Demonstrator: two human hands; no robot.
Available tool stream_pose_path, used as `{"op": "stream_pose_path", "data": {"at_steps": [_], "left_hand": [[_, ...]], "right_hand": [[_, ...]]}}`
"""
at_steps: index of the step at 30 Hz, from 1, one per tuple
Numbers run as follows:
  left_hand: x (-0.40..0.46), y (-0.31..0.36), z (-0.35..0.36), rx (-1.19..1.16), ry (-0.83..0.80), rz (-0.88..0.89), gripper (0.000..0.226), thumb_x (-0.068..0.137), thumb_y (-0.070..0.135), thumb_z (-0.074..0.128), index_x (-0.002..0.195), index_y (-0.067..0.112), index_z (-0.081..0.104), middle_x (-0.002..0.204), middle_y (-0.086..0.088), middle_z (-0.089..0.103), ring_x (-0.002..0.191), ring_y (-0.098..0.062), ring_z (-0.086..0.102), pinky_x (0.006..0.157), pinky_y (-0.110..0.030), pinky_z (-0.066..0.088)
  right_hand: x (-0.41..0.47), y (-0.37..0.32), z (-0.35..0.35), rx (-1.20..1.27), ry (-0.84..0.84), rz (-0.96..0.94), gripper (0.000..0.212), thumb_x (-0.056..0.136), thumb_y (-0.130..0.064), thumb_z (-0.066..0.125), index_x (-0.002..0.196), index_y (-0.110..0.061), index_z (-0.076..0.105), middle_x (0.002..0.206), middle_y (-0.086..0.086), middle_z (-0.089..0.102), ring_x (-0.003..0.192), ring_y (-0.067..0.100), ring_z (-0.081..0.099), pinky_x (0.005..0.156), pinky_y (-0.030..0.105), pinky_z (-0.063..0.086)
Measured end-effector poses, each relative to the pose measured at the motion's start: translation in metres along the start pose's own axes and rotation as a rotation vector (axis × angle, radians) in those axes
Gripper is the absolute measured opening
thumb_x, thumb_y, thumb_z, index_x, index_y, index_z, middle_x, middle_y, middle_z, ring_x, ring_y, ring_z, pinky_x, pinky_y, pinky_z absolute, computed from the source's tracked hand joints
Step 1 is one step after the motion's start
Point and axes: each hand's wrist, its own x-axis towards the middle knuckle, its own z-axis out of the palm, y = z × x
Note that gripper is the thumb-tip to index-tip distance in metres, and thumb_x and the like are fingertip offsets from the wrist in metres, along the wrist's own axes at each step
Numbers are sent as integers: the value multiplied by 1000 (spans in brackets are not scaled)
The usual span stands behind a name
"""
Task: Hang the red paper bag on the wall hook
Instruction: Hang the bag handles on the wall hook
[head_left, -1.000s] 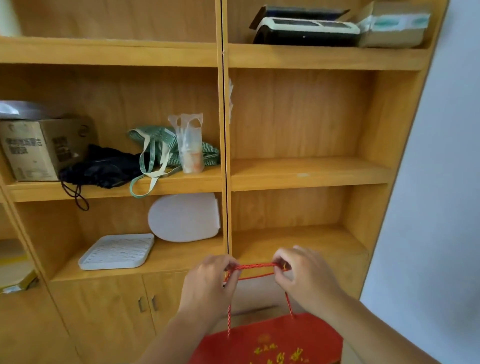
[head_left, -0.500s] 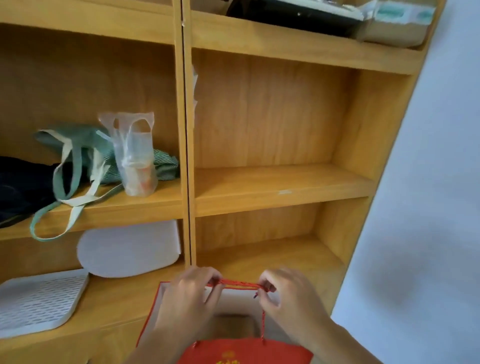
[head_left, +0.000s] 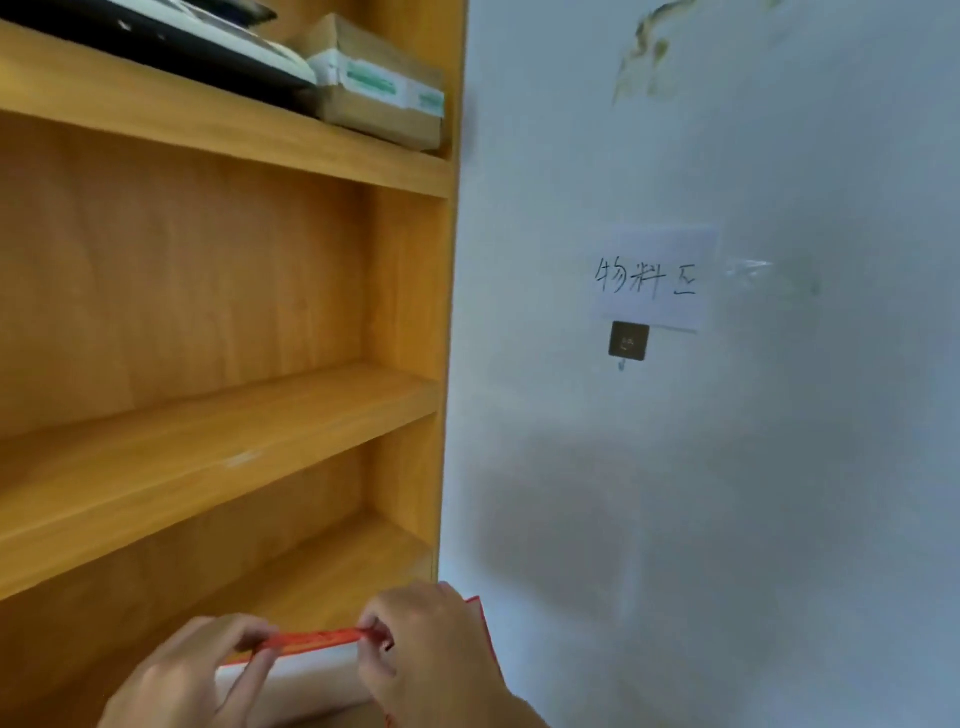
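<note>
My left hand (head_left: 192, 670) and my right hand (head_left: 431, 654) pinch the red rope handle (head_left: 317, 638) of the red paper bag (head_left: 480, 621), stretching it taut between them at the bottom of the view. Only the bag's white inside and a red edge show beside my right hand. The wall hook (head_left: 628, 341), a small dark square plate with a tiny hook under it, is on the pale wall up and to the right of my hands, far from the handle.
A handwritten paper label (head_left: 652, 278) is taped just above the hook. The wooden shelf unit (head_left: 415, 291) fills the left side, its right edge close to my hands. A cardboard box (head_left: 379, 88) and a black device (head_left: 171, 36) lie on its top shelf.
The view has swung right and up, bringing the wall, label and hook into sight. Both hands keep the handle stretched and have moved right, toward the shelf's edge.
</note>
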Motion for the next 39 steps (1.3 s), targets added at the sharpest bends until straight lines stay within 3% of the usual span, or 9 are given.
{"op": "stream_pose_path", "data": {"at_steps": [3,4,7,11,15,19,22,33,39], "left_hand": [[16,34,13,-90,-44,93,5,68,55,57,72,56,61,91,25,62,88,16,52,66,-4,38],[21,43,19,-114,-50,133,2,68,52,61,69,54,62,93,29,61,87,18,51,68,-2,37],[38,63,39,-209,-151,198,25,69,33,83,66,50,64,72,28,60,88,13,55,69,-2,40],[67,83,64,-256,-314,370,28,75,40,79,62,54,58,74,36,53,79,7,55,64,-4,38],[88,87,94,-322,-308,495,19,75,41,76,74,53,61,75,38,57,80,5,58,67,-7,43],[99,96,108,-361,-299,558,18,76,40,79,82,46,63,78,33,59,78,7,56,68,-11,48],[106,107,112,-396,-299,565,15,77,39,79,82,43,65,80,28,61,75,2,58,63,-9,42],[130,144,130,-404,-324,623,12,83,43,71,92,44,63,96,24,66,83,-4,61,72,-8,45],[148,173,136,-391,-299,626,7,88,42,66,94,43,62,95,24,63,86,-5,60,70,-8,43]], "right_hand": [[-7,26,-13,-107,68,52,20,88,-36,51,95,-28,68,95,-6,69,87,13,54,67,8,24],[-10,34,-15,-143,97,83,25,85,-41,47,92,-30,68,90,-7,69,83,11,55,66,10,30],[-19,59,-16,-241,103,178,25,76,-42,47,86,-33,69,78,-12,69,73,6,57,68,23,51],[-29,70,-30,-316,213,267,8,63,-35,60,68,-35,66,60,-18,62,63,1,49,61,13,40],[-33,75,-35,-385,242,379,17,60,-26,75,71,-34,64,64,-18,61,61,0,52,60,13,41],[-37,78,-35,-398,259,475,8,71,-30,66,77,-33,63,70,-17,61,67,2,52,61,21,49],[-39,81,-34,-384,241,538,9,77,-35,57,82,-34,63,76,-18,62,73,4,54,67,23,51],[-33,112,-52,-307,271,614,12,86,-39,54,92,-35,63,87,-21,65,88,3,59,82,21,50],[-20,134,-79,-321,302,569,8,86,-24,61,89,-30,66,83,-17,67,83,5,61,78,26,52]]}}
